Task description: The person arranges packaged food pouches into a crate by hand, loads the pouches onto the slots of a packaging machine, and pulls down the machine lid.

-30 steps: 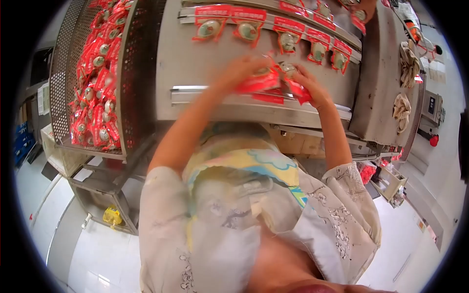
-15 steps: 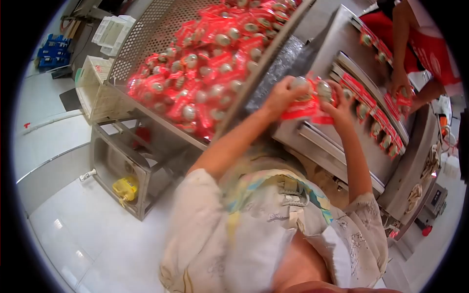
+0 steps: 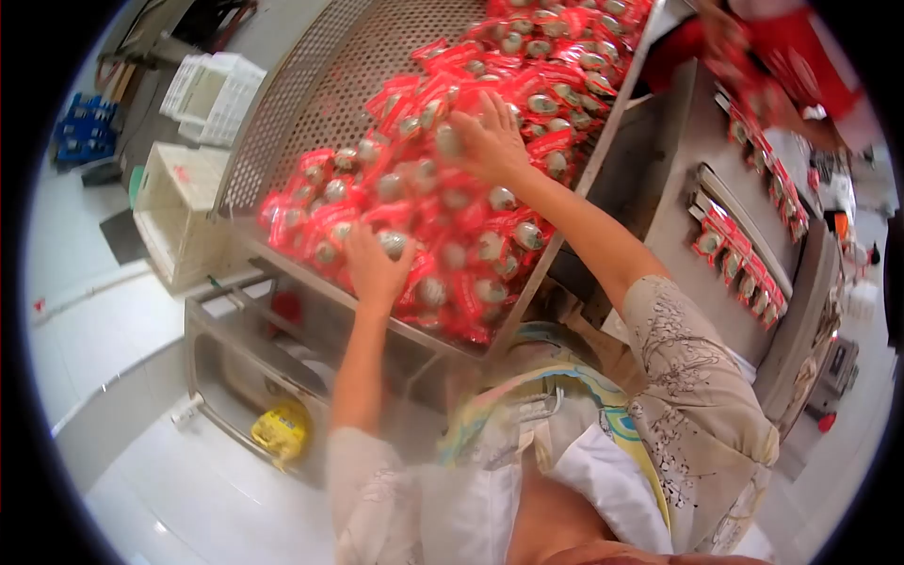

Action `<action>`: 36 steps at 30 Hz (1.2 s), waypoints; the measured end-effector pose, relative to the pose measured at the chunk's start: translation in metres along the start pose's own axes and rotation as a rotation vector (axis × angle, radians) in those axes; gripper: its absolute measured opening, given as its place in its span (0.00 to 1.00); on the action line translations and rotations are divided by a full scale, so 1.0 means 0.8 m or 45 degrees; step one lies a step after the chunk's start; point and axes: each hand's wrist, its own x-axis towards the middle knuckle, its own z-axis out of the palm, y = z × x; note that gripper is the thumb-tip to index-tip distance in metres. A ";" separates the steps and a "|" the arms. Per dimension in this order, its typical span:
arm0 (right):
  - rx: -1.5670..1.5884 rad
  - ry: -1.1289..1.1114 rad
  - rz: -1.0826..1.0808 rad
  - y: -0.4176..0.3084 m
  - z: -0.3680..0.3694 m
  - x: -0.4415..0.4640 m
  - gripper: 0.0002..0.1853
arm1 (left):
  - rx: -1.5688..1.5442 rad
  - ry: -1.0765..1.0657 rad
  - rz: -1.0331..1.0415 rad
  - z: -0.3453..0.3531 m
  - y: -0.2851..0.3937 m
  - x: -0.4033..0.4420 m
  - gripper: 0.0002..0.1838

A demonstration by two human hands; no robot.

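A heap of red-and-clear plastic packets [image 3: 499, 247], each with a round grey-green, egg-like thing inside, lies in a perforated metal bin. My left hand [image 3: 379, 268] reaches into the near part of the heap, thumb and fingers apart around one packet [image 3: 391, 243]; I cannot tell how firmly it touches. Farther in, my right hand [image 3: 492, 143] lies over the heap with its fingers stretched out. Beside its thumb side is another packet [image 3: 447, 141]. Motion blurs the packets between both hands.
Right of the metal bin [image 3: 589, 174] stands a steel machine [image 3: 664, 226] with rows of packets [image 3: 739, 259] along its bars. A co-worker in a red apron [image 3: 810, 61] handles packets at its far side. White crates [image 3: 212, 99] and a yellow container [image 3: 281, 431] are at left.
Both my hands have moved left from the machine into the bin. The packets they held over the machine are no longer in them. The view has shifted, and the co-worker's hands have moved.
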 end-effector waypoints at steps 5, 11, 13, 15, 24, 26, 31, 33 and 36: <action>0.057 -0.166 -0.101 -0.026 -0.038 -0.003 0.39 | 0.233 0.113 0.038 0.028 0.029 0.012 0.46; 0.313 0.155 0.062 0.015 -0.035 -0.071 0.40 | -0.006 0.146 0.507 0.000 0.145 0.034 0.40; 0.317 0.151 0.151 0.035 -0.093 -0.107 0.34 | 0.140 0.079 0.550 0.033 0.158 0.063 0.38; 0.353 0.116 0.130 0.048 -0.179 -0.157 0.29 | 0.414 0.115 0.613 0.063 0.174 0.095 0.33; -0.098 0.369 0.832 0.138 -0.437 -0.469 0.23 | 0.521 0.477 0.454 0.133 0.186 0.181 0.34; -0.249 0.504 0.975 0.155 -0.471 -0.526 0.25 | 0.846 0.351 0.466 0.145 0.212 0.156 0.36; -0.708 0.754 1.153 0.261 -0.523 -0.626 0.36 | 0.476 -0.215 0.264 0.068 0.273 0.175 0.40; -0.875 0.784 1.306 0.317 -0.535 -0.652 0.43 | 0.304 -0.065 0.335 0.073 0.282 0.197 0.38; -0.629 0.850 1.486 0.385 -0.532 -0.676 0.49 | -0.491 0.192 0.746 0.065 0.409 0.113 0.29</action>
